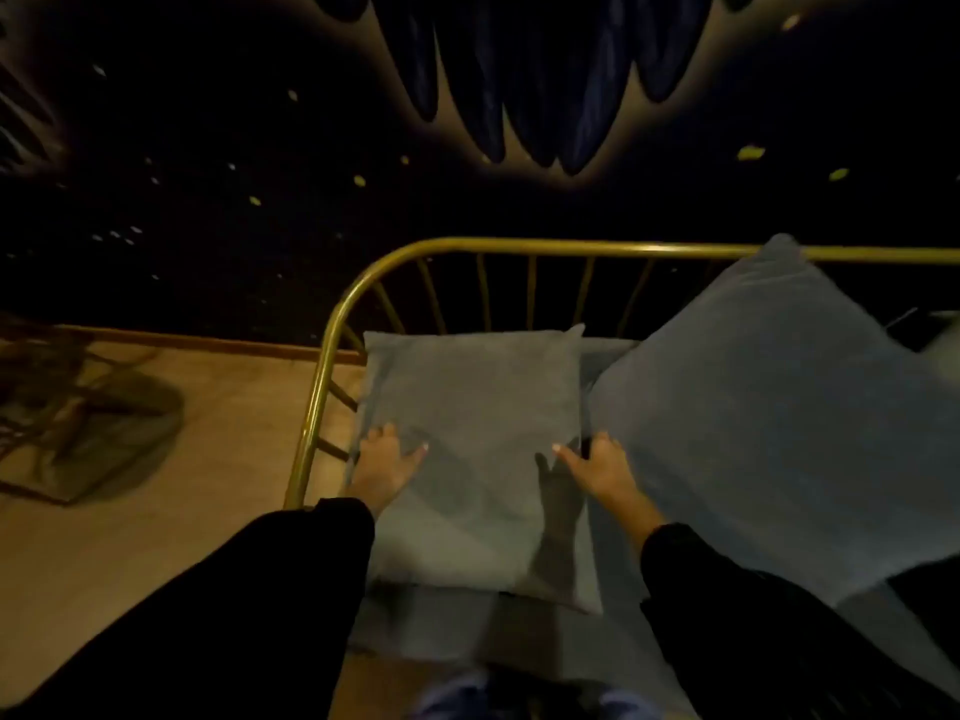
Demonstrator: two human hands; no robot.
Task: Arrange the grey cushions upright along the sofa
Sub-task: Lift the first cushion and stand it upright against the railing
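Observation:
A grey cushion (475, 402) lies on the sofa seat, in the corner by the rail. My left hand (384, 467) grips its left edge, thumb on top and fingers curled around the side. On its right edge sits my right hand (597, 467), thumb on top and fingers tucked between this cushion and its neighbour. A larger grey cushion (779, 418) stands tilted to the right, one corner reaching above the back rail. Both my sleeves are black.
The sofa's brass rail (545, 246) with thin spindles curves around the back and left end. The grey seat (441, 631) shows in front of the cushions. Wooden floor (234, 418) lies to the left, with a dark shadowed shape (88, 423) on it. The wall behind is dark.

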